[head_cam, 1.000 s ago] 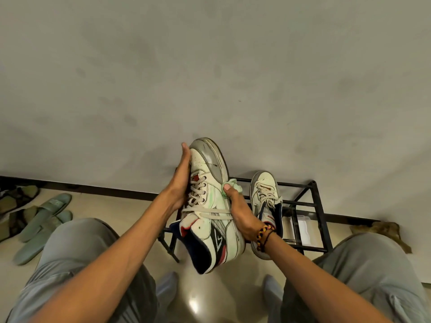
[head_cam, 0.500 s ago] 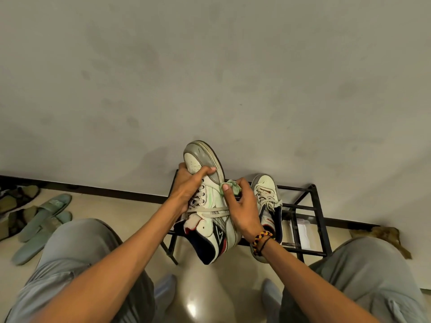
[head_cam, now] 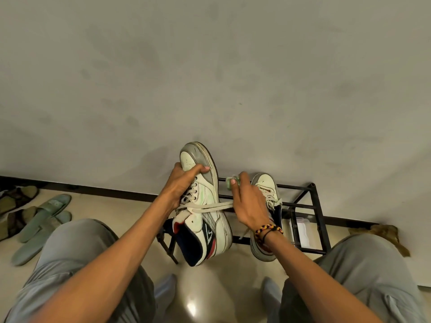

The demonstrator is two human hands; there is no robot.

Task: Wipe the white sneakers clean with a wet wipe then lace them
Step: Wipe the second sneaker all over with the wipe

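Home entryway: shoe rack [head_cam: 312, 206], slippers [head_cam: 44, 213].

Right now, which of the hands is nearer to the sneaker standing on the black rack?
Right. The right hand, pinching the wipe, is directly in front of the sneaker on the rack, overlapping it. The left hand grips the other sneaker, farther left.

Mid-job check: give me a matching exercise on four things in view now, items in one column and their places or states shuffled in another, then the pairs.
Items
1. white high-top sneaker with grey toe cap
2. second white sneaker
3. crumpled pale green wet wipe
4. pale green flat slippers

States
A. lying on the floor at far left
B. pinched in the right hand
C. resting on the black metal rack
D. held toe-up in the grip of the left hand

Pairs: 1-D, 2-C, 3-B, 4-A
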